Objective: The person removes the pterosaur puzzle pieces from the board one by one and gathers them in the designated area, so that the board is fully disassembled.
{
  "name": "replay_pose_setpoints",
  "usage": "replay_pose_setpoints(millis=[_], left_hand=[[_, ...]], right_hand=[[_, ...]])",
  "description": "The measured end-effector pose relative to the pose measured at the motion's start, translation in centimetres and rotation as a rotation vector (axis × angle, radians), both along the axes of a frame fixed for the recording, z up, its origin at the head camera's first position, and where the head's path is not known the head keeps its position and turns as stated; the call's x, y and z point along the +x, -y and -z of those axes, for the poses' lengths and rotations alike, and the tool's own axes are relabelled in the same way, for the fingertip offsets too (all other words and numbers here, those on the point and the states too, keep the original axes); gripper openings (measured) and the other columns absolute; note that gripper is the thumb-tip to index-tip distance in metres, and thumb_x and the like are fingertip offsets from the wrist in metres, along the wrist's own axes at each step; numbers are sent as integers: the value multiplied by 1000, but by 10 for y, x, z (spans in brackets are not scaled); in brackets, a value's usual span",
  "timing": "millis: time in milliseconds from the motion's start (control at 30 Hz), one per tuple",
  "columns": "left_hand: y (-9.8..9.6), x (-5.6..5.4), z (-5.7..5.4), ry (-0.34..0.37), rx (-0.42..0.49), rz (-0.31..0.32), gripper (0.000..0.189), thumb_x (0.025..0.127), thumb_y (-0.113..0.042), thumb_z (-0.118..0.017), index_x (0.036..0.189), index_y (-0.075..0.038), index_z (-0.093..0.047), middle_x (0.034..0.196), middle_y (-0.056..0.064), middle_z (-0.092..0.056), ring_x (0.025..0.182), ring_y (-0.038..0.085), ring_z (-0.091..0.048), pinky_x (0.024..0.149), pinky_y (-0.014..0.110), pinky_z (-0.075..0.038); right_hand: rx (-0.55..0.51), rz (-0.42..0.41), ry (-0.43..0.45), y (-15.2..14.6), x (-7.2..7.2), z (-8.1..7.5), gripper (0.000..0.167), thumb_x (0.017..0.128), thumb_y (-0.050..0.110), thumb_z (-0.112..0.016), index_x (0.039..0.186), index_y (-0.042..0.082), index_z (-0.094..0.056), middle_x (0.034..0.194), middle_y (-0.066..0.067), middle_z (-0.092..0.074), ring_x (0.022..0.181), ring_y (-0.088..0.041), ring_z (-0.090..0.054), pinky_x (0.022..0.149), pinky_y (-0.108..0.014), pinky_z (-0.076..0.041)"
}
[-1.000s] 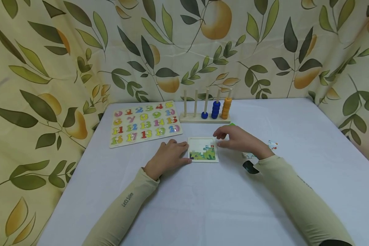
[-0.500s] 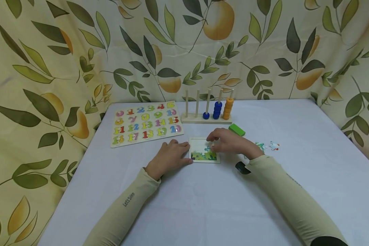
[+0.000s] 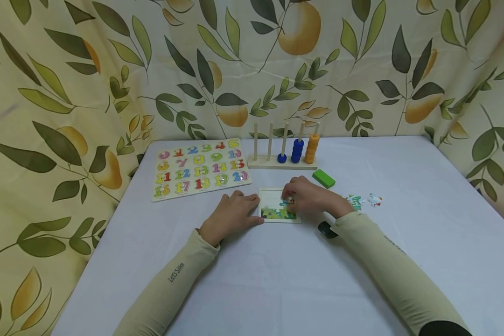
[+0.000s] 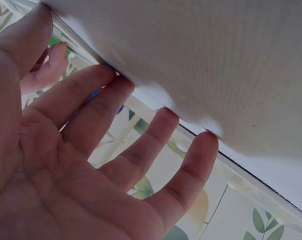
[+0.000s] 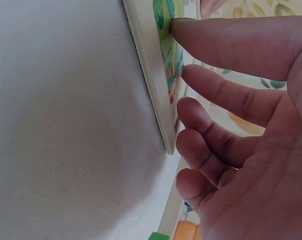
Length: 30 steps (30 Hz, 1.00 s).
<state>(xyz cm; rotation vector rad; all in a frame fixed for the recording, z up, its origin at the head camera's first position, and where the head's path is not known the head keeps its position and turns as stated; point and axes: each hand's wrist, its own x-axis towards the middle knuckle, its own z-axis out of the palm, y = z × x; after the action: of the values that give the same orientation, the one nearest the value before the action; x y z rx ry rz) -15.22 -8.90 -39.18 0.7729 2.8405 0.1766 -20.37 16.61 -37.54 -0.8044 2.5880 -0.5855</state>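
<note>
A small jigsaw puzzle in a white frame lies flat on the table, its lower part filled with green pieces and its upper left bare. My left hand rests on the table at its left side, thumb and fingertips touching the frame's edge. Over the right half leans my right hand. In the right wrist view, the thumb and index finger touch the picture with a gap between them, while the other fingers curl loosely. No piece shows clearly between them; the hand hides part of the puzzle.
Loose jigsaw pieces lie right of the right hand, some partly behind the wrist. A green block sits beyond that hand. Behind stand a bead abacus and, to its left, a number board. A patterned curtain hangs behind the table.
My right hand has moved left from the frame's right edge onto the puzzle's right half, uncovering the green block and more loose pieces. The left hand stays at the frame.
</note>
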Motion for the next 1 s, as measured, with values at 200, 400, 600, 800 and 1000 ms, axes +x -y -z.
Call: replay_pose_setpoints(millis=[200,400,600,800,1000], left_hand=[[-1,1,-3,7,-3,-8,69,102,-54,-70,157,-15,-57,161,0,-53,141,33,-50,105,59,-46],[-1,2,-3,3,-4,-8,68,102,-53,-71,157,-15,-57,161,-1,-53,141,33,-51,106,59,-46],[0,2,-3,-2,3,-2,68,102,-53,-71,157,-15,-58,161,0,-53,140,33,-52,105,59,-46],[1,2,-1,-9,4,8,69,102,-54,-70,157,-15,-58,161,-1,-53,139,33,-52,104,57,-47],[1,1,0,-15,1,12,68,102,-54,-70,156,-15,-58,161,-1,-54,139,33,-52,103,58,-48]], right_hand=[[7,18,26,1,-1,1,23,94,11,-79,115,6,-74,118,-10,-63,113,-32,-51,100,-51,-46],[-12,18,26,1,0,3,22,94,8,-79,115,6,-72,112,-8,-64,110,-31,-51,98,-50,-46],[-82,23,39,0,1,4,19,96,6,-77,113,6,-68,102,-5,-64,100,-27,-54,92,-46,-48],[-179,30,25,-5,0,6,9,105,1,-62,108,6,-69,99,-4,-68,93,-24,-58,89,-43,-51],[-235,-15,23,-11,-3,5,15,105,-4,-60,107,5,-72,102,-4,-71,95,-24,-60,92,-46,-52]])
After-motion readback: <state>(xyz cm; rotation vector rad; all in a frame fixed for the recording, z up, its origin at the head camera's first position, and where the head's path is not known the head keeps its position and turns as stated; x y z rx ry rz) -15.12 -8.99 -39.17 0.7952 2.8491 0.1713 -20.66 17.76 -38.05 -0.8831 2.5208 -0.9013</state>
